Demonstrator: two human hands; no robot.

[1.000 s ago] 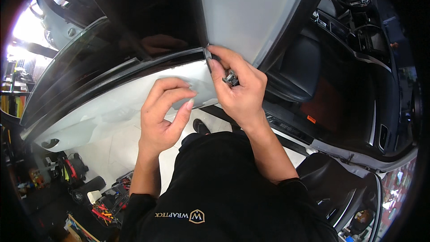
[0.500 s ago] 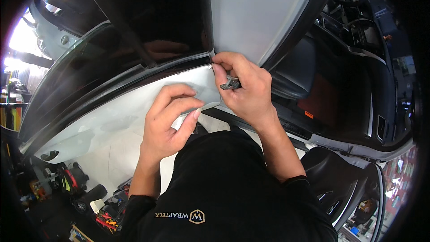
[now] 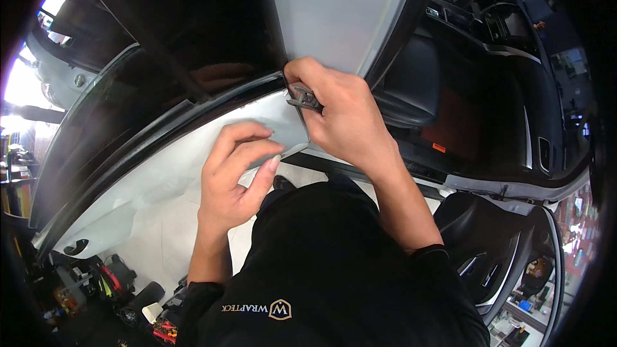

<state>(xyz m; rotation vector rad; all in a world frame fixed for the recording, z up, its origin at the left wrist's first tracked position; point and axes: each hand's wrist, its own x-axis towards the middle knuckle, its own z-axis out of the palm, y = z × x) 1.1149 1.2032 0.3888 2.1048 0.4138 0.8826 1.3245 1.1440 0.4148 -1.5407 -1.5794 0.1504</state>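
The white car door panel (image 3: 128,196) runs below a dark window and its black trim. My right hand (image 3: 347,112) is closed at the trim's right end, gripping a small dark grey tool (image 3: 306,98) with a notched end. Its fingertips and the tool's working end are hidden. Lower and to the left, my left hand (image 3: 234,170) has its thumb and index finger together at the edge of a thin white film (image 3: 292,138). The other fingers of that hand are bent over the panel. The film's lower corner lies between my hands.
A pale grey pillar panel (image 3: 340,19) rises beyond my right hand. To the right are the car's dark seat (image 3: 411,83) and another open door (image 3: 488,250). A door handle recess (image 3: 77,247) is at far left. Tools (image 3: 164,331) lie at lower left.
My view has shifted slightly, so the car sits further left. My right hand has turned and moved up along the corner, its tool swinging with it. My left hand keeps its place at the film.
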